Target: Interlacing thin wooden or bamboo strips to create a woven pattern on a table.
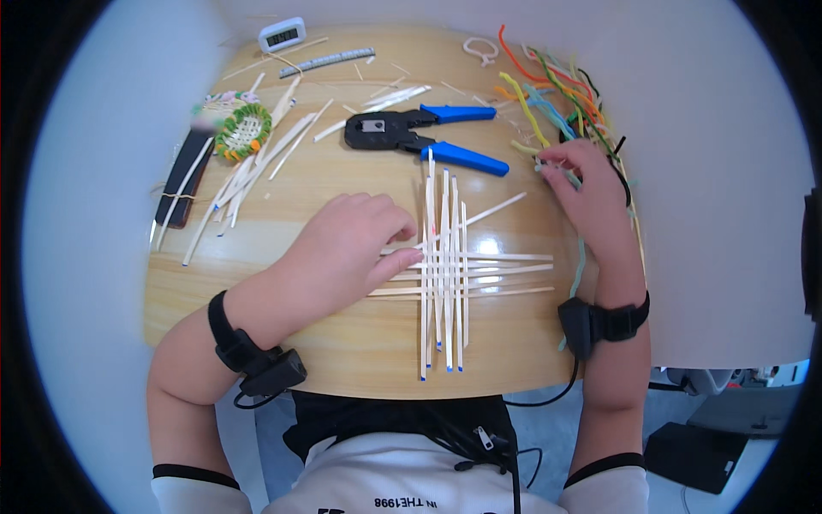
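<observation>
A lattice of crossed pale flat strips (443, 265) lies on the table in front of me, several running lengthwise with blue-marked ends and several across. My left hand (347, 244) rests at its left side. The thumb touches the ends of the cross strips, and a gap shows between thumb and curled forefinger. At the right, my right hand (584, 180) pinches a pale green cord (580, 265) beside a tangled bundle of coloured cords (582, 98). Part of the green cord runs down past my right wrist toward the table's near edge.
Beyond the lattice lies a blue-handled crimping tool (394, 130), its lower handle close to the strip tips. Loose strips (257, 163), a round green-and-orange woven piece (243, 133) and a dark bar (184, 180) lie at left. A ruler (327, 62) and small digital timer (282, 35) are behind.
</observation>
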### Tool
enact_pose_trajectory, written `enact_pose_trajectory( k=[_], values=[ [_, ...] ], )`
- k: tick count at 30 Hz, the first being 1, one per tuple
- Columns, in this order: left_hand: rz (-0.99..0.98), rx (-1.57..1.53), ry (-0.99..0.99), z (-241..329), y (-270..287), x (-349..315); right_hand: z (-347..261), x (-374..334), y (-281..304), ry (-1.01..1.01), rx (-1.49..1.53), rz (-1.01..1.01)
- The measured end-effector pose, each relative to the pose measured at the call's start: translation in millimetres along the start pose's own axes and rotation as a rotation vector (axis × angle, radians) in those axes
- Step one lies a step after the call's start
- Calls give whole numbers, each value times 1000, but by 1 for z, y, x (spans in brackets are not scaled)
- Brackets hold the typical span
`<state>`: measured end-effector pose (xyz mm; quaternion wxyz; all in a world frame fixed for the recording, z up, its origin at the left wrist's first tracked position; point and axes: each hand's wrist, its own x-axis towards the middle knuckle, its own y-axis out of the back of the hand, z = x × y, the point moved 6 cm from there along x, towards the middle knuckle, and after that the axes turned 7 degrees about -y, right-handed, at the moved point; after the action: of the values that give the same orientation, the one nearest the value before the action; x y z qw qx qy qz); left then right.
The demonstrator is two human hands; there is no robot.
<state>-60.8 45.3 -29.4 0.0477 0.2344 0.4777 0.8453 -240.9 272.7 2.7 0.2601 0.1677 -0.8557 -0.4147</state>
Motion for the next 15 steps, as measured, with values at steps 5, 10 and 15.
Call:
enact_pose_trajectory(
  k=[5, 10, 15],
  values=[
    [-14, -1, 8, 1, 1, 0, -45, -27, -22, 201, 61, -226],
    [-10, 2, 18, 1, 1, 2, -64, -42, -36, 265, 2, -301],
    [-18, 22, 25, 6, 4, 0, -65, -44, -42, 244, -33, -357]
  ],
)
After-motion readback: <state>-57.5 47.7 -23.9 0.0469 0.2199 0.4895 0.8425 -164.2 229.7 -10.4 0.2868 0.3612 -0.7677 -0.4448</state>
